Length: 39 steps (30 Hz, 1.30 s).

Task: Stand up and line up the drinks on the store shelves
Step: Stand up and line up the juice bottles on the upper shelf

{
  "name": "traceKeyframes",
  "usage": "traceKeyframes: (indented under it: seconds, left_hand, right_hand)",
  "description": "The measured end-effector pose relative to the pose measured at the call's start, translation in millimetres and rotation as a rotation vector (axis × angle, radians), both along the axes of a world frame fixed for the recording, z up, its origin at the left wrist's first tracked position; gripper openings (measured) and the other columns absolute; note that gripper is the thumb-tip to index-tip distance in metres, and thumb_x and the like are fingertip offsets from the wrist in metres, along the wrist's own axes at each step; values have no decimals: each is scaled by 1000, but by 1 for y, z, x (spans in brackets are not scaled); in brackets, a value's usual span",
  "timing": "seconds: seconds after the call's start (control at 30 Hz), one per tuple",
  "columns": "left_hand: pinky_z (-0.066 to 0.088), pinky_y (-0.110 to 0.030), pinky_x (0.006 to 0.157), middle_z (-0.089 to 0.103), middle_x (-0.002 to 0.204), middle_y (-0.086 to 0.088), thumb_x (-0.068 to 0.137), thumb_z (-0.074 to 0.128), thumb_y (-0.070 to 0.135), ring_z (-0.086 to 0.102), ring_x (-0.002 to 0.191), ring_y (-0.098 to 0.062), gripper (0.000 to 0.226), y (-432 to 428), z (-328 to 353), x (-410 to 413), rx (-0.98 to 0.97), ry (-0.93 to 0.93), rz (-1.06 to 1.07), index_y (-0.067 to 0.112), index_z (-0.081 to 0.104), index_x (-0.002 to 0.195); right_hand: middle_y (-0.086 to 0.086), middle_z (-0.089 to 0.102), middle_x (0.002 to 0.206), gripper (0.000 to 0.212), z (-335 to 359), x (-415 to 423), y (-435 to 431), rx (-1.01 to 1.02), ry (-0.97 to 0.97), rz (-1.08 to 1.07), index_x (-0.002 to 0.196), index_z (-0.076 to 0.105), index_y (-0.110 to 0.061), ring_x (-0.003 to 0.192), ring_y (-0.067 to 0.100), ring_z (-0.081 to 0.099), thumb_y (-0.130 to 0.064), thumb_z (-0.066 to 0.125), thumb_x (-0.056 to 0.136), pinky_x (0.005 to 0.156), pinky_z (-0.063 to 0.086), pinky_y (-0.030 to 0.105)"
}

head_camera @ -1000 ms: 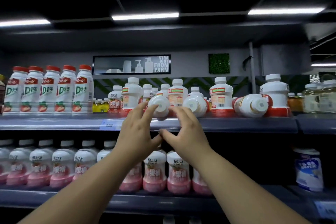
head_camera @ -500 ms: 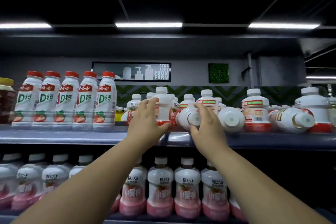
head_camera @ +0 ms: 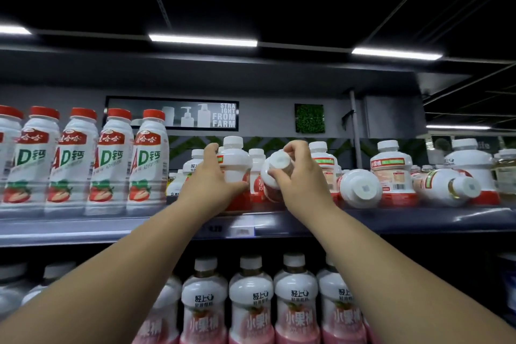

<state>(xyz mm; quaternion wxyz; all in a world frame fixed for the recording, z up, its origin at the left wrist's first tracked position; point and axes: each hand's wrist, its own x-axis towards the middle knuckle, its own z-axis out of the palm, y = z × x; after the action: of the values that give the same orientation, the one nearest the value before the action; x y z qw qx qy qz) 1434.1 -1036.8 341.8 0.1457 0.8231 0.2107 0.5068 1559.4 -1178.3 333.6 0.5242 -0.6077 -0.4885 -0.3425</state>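
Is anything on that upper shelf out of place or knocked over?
Yes. On the upper shelf, one white bottle lies on its side right of the hands, another fallen bottle farther right. The right hand grips a tilted bottle; the left hand holds an upright bottle.

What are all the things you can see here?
Red-capped bottles: five, white with green letters, upper shelf, left.
Lying bottles: two, white and red, upper shelf, right side.
Standing white-capped bottles: several, white and red, upper shelf, middle and right.
Pink bottles: a row, white and pink, below that shelf.
Sign: one, black with white letters, back wall.
Green square: one, green, back wall.
Ceiling lights: three strips at least, white, overhead.
Left hand: one, fingers round an upright bottle.
Right hand: one, fingers round a tilted bottle.
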Motion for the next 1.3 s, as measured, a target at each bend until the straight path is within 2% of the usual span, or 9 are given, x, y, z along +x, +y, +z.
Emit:
traceKeyframes:
  seconds: [0.17,0.27,0.4,0.63,0.77,0.9,1.07,1.2,1.3]
  left_hand:
    - [54,-47,88,58,115,-5,75,75,34,62,94,-22,96,27,9,-16,-55,56,-111,30,13,148]
    - [52,-45,93,56,122,-2,72,80,51,61,102,-23,105,32,4,-14,-70,67,-108,31,12,149]
    - [51,-45,93,56,126,-2,61,81,66,59,106,-24,111,31,-2,-7,-64,17,-53,31,17,145]
    - [52,-47,94,58,122,0,53,71,72,62,103,-23,107,31,-3,-11,-115,0,-114,40,17,140]
    - [53,-46,92,60,117,6,54,73,74,63,99,-18,104,30,-5,-14,-107,27,-113,44,18,137]
    - [52,-45,93,59,118,6,52,74,74,63,102,-19,111,28,-9,-17,-61,-8,-59,37,19,141]
    - [53,-44,88,62,108,4,63,67,61,63,92,-19,78,23,-8,-17,-55,17,-26,36,25,123]
    - [53,-45,89,58,113,5,48,71,77,61,100,-20,99,20,-8,-18,-53,28,-40,34,27,126]
    - [53,-45,88,58,110,7,58,81,66,62,98,-19,98,22,-9,-18,-41,20,-28,30,27,131]
  right_hand:
    - [1,57,114,37,41,-1,15,5,149,85,119,40,-25,97,16,56,-34,66,93,82,46,33]
    - [-1,60,116,35,45,4,21,-47,209,111,121,45,-28,93,11,57,-40,63,94,77,48,31]
    - [-2,49,138,96,28,8,31,-284,119,-52,152,19,-33,119,21,54,-46,79,79,99,49,42]
    - [5,44,150,121,23,18,29,-253,406,135,154,4,-38,129,27,49,-56,85,66,108,42,48]
    - [4,45,147,121,22,17,31,-409,400,130,158,-6,-33,122,26,51,-39,82,75,101,43,41]
    - [-3,51,136,121,19,16,29,-374,366,125,151,13,-35,114,20,56,-58,88,59,102,47,44]
    - [1,52,141,120,19,2,20,-400,224,-62,153,8,-29,120,24,55,-69,79,64,95,47,39]
    - [4,52,144,115,13,0,17,-467,133,-158,155,-7,-35,121,26,56,-65,69,74,97,47,41]
    - [3,50,144,112,7,-1,16,-453,131,-125,153,-1,-37,120,25,56,-66,71,72,96,48,42]
